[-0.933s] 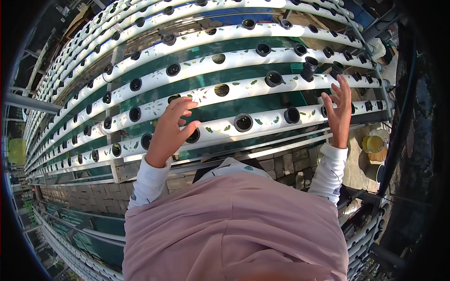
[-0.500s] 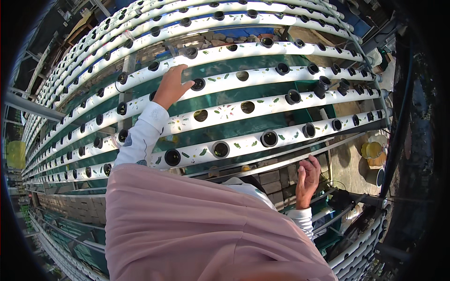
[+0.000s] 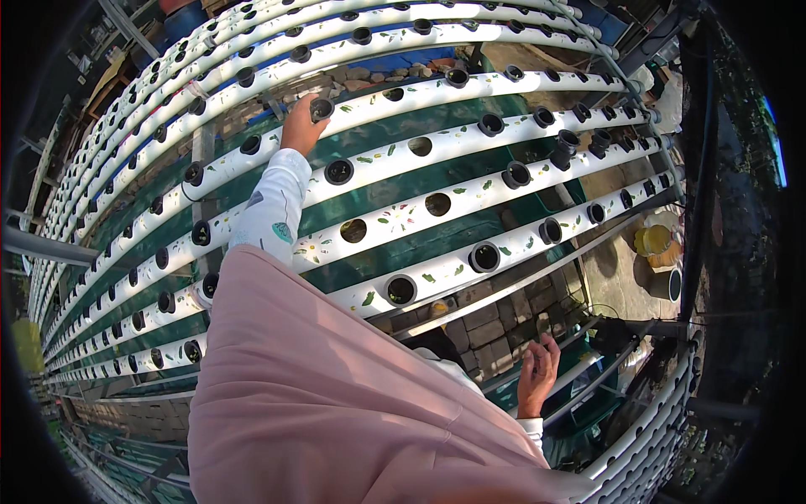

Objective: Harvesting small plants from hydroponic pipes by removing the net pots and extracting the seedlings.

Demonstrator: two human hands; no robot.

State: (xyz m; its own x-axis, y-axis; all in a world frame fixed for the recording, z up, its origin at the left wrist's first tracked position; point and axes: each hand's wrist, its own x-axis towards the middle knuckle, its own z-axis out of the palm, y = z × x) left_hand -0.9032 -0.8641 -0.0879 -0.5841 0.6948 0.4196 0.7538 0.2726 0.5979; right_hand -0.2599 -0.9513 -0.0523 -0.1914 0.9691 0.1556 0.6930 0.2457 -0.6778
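Note:
My left hand (image 3: pixel 302 126) is stretched out to a white pipe (image 3: pixel 361 110) painted with small leaves. Its thumb and fingers curl around the rim of a small black pot (image 3: pixel 321 110) at that pipe. Nearer to me, another black pot (image 3: pixel 339 171) sits in a hole of the neighbouring pipe. Bare round holes show in the pipes, such as one hole (image 3: pixel 353 231) below my left forearm. Low on the right, my right hand (image 3: pixel 537 375) hangs in the air with loosely bent fingers apart and nothing in it.
Rows of white pipes with black pots run across the view. Two black pots (image 3: pixel 565 148) stand raised above a pipe at the right. A grey rail (image 3: pixel 504 294) borders the nearest pipe. Brick paving (image 3: pixel 495 328) and a yellow container (image 3: pixel 653 241) lie beyond it.
My left hand has moved farther out, from above the pipes to the black pot, and its fingers have closed around the rim. My right hand has shifted slightly down in the view.

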